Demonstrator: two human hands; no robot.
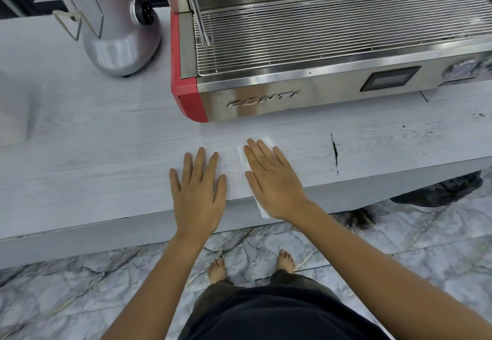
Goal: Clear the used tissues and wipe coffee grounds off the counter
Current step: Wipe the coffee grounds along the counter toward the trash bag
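Note:
My right hand [271,180] lies flat, fingers spread, on a white tissue [242,157] that is pressed to the pale wood-grain counter [106,158]; the tissue's lower corner hangs over the front edge. My left hand [198,190] rests flat on the bare counter just left of it, holding nothing. To the right of my right hand a dark ridge of coffee grounds [335,153] runs front to back. More loose grounds [426,128] are scattered farther right near the machine.
A steel espresso machine [306,95] with a red corner stands behind my hands. A silver grinder [117,33] stands at the back left. A white object [12,111] sits at the left edge. Marble floor and a dark bag [439,190] lie below the counter.

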